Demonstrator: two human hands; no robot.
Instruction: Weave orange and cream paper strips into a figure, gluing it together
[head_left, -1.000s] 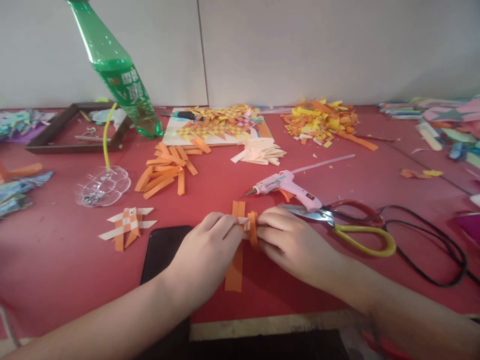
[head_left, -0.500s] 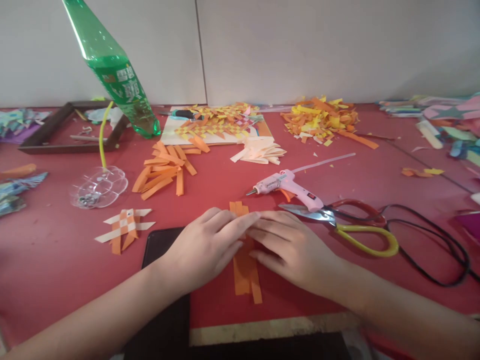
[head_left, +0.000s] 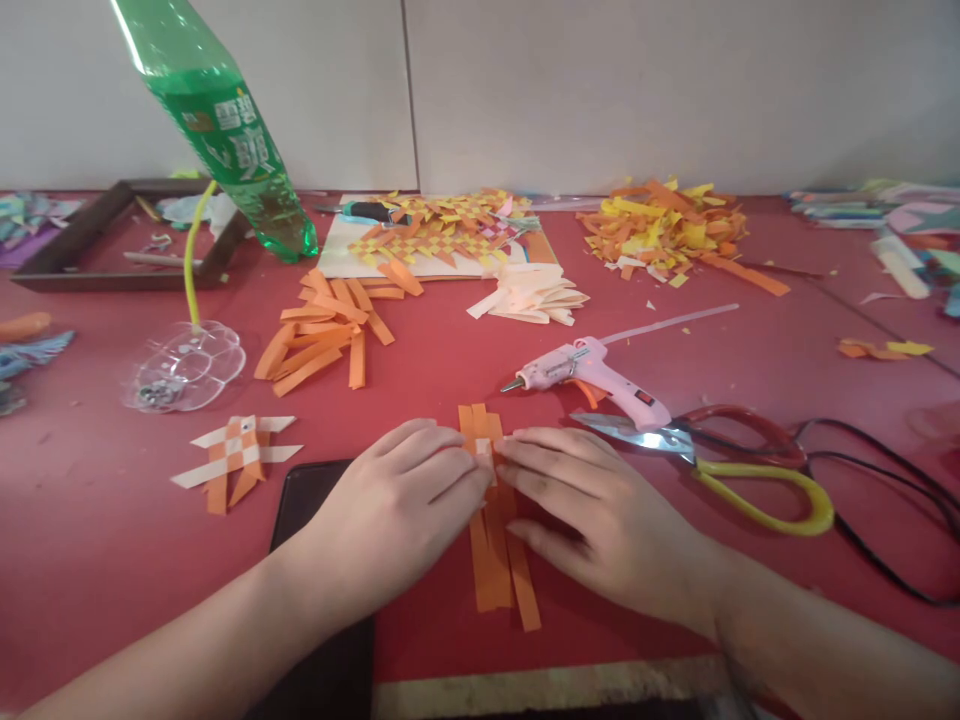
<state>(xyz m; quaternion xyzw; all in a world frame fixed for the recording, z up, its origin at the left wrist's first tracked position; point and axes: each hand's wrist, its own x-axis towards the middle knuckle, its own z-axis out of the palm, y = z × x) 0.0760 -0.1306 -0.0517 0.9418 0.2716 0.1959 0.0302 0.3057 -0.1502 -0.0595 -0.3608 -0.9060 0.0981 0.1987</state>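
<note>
Several orange paper strips (head_left: 493, 560) lie side by side on the red tabletop, pointing away from me. A small pale paper piece (head_left: 482, 449) shows across them between my hands. My left hand (head_left: 420, 490) is closed, its fingers bent and pressed together at the left side of the strips; its fingertips are partly hidden. From the right, my right hand (head_left: 600, 505) reaches in with fingers stretched out, their tips touching the strips and the thumb apart. To the left lies a woven orange and white paper fish (head_left: 241, 450).
A pink glue gun (head_left: 592, 375) and yellow-and-red-handled scissors (head_left: 765, 490) lie right. Behind are loose orange strips (head_left: 322, 335), cream strips (head_left: 534, 293) and a scrap pile (head_left: 667, 230). A green bottle (head_left: 232, 130), clear dish (head_left: 210, 365), and dark frame (head_left: 75, 250) are left.
My left index finger has drawn back from over the strips and bent, so the pale piece now shows. My right hand stays at the strips. The view has shifted slightly.
</note>
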